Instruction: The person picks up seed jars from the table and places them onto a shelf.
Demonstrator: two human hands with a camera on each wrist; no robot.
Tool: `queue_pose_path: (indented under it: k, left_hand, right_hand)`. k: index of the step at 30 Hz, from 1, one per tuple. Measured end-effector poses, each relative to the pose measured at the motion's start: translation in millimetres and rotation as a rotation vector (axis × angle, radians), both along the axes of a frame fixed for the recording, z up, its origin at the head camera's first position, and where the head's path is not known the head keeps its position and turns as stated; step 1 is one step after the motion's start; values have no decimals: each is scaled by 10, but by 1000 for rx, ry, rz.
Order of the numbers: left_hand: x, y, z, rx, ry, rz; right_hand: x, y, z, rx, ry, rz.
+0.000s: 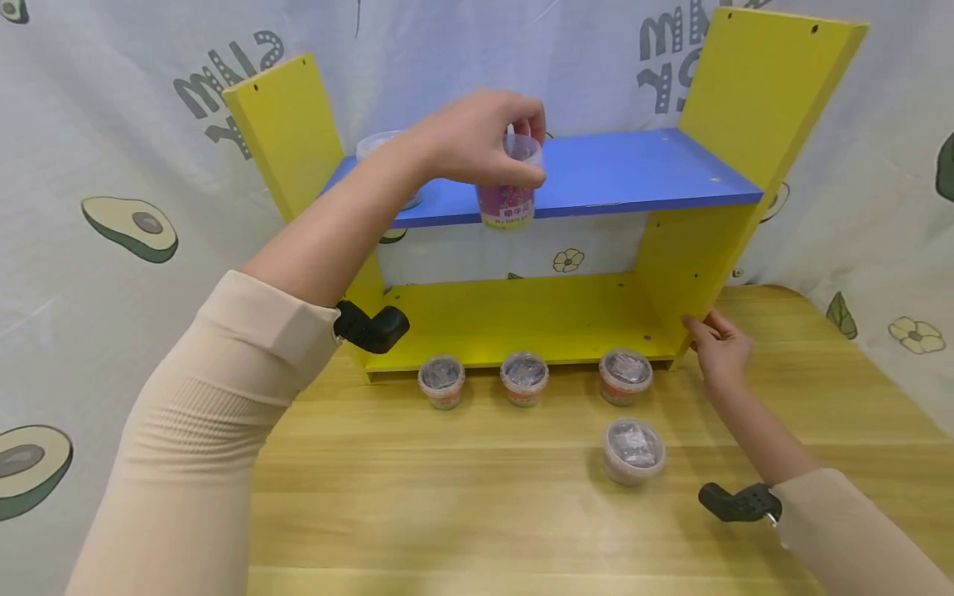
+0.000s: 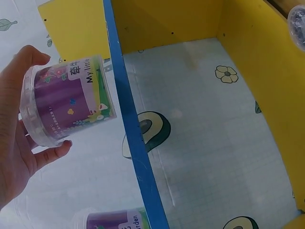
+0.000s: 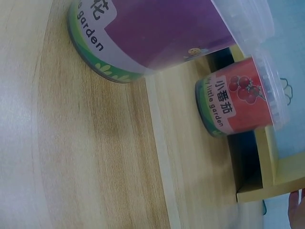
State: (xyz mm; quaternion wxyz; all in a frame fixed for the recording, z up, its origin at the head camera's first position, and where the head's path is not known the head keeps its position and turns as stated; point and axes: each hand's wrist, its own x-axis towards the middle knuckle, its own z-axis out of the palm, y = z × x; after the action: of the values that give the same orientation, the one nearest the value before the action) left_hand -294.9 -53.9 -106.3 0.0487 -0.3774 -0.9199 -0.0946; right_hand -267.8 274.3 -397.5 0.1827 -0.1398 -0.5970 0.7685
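My left hand (image 1: 484,141) grips a clear plastic cup with a purple label (image 1: 508,201) near its rim, thumb on one side and fingers on the other. In the head view the cup overlaps the front edge of the blue shelf board (image 1: 633,170); in the left wrist view it stands just off that board. Another clear tub (image 1: 376,145) on the board's left end is partly hidden by my forearm. Down at the right, my right hand (image 1: 721,352) holds the edge of the yellow side panel (image 1: 696,257), fingertips partly hidden.
Three lidded cups (image 1: 524,377) line up before the yellow bottom board (image 1: 514,319). Nearer stands another cup (image 1: 633,451), purple-labelled in the right wrist view, beside a red tomato-labelled cup (image 3: 238,98). An avocado-print cloth (image 1: 97,331) hangs behind the wooden table (image 1: 447,505).
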Motion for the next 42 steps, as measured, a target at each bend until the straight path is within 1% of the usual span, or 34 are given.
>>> queue_pose_path:
  k: [6,11,15,17,21,26,29,33,38,42]
  left_hand:
    - [-55,2,26,-11,13,26]
    - [-112,-11,42,-5,10,62]
    - [-155,-23,42,10,10,77]
    - [-174,-30,37,26,2,79]
    - [-210,-36,22,56,-10,85]
    - [-266,-5,-1,58,-13,81]
    - [-292,11,-16,60,-16,85]
    - [-322,37,-25,61,-18,106]
    - [-358,69,-25,67,-29,130]
    - [-376,72,-39,79,-23,130]
  right_hand:
    - [16,-3,20,13,-14,-11]
    - [30,-27,48,20,-26,-26]
    - [48,-38,69,14,-27,-20]
    - [48,-38,60,-5,-11,-4]
    - [24,-31,0,14,18,9]
    - [16,-13,-45,45,35,-19]
    - [25,-13,-27,21,25,-21]
    - [56,-34,42,1,-24,-18]
    - [99,-72,122,9,-62,-21]
    - [122,-96,158,23,-71,-16]
